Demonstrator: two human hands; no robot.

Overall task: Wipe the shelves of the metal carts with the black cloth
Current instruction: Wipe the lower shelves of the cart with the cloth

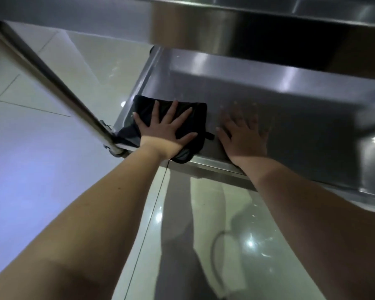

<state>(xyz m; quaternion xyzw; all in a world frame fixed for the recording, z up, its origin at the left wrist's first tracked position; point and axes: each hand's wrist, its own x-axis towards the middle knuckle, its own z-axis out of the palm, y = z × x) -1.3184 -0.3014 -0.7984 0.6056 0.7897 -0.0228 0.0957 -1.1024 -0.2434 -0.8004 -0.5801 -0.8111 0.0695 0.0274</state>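
Left hand (164,128) flat, fingers spread, presses the black cloth (195,118) into the lower shelf's (279,118) left corner. Right hand (241,135) lies open just beside it. I'd sweep with even pressure, overlapping strokes.

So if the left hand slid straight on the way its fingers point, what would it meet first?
The left hand presses the black cloth; ahead lies bare shelf, then probably its far wall, though depth is unclear.

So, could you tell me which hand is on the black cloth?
The left hand, fingers spread flat on the black cloth; the right hand rests on the bare shelf.
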